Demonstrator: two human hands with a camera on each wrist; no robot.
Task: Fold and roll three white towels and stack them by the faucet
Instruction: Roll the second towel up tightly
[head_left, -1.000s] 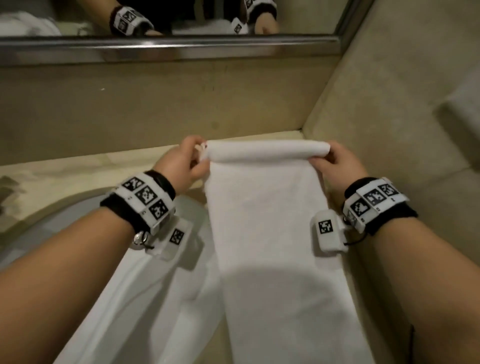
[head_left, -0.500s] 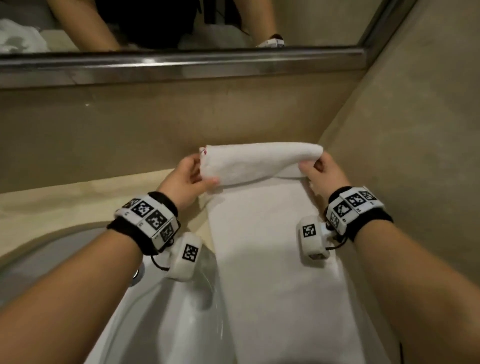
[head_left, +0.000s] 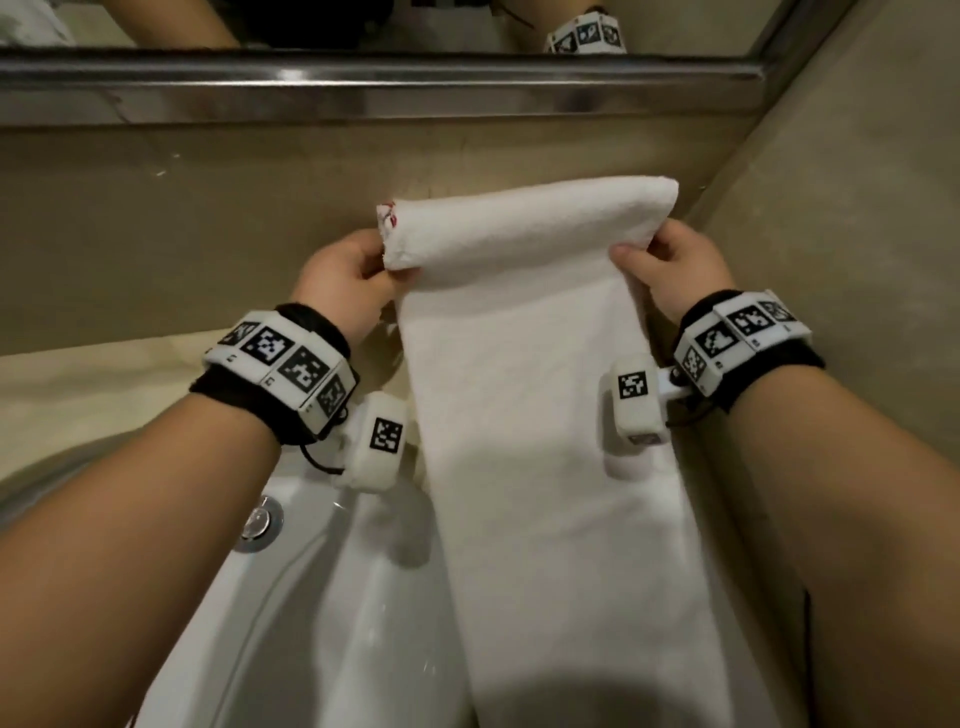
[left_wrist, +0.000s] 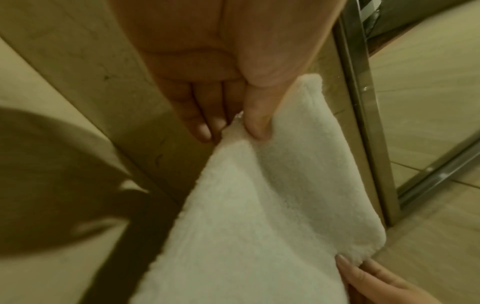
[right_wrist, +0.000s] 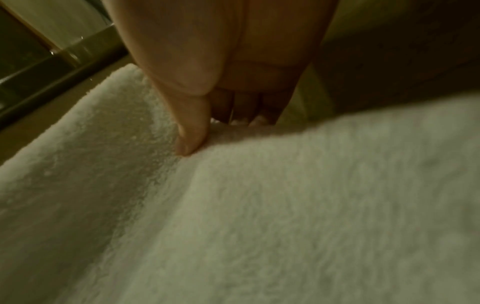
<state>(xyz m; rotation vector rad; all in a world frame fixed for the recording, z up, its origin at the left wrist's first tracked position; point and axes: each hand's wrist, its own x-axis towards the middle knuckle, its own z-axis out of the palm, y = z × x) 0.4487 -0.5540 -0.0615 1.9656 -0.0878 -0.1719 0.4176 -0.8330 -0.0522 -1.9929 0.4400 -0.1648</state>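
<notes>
Beige stone counter (head_left: 78, 379) and matching backsplash fill the corner below a steel-framed mirror (head_left: 363, 88), with a white ceramic basin (head_left: 311, 597) at lower left. Over the counter's right side lies a long white terry towel (head_left: 545, 441), its long axis running from the person toward the wall. Its far end is turned back into a loose fold lying crosswise, lifted off the counter. The left hand (head_left: 343, 280) pinches the fold's left end between thumb and curled fingers; the right hand (head_left: 670, 270) pinches the right end the same way.
</notes>
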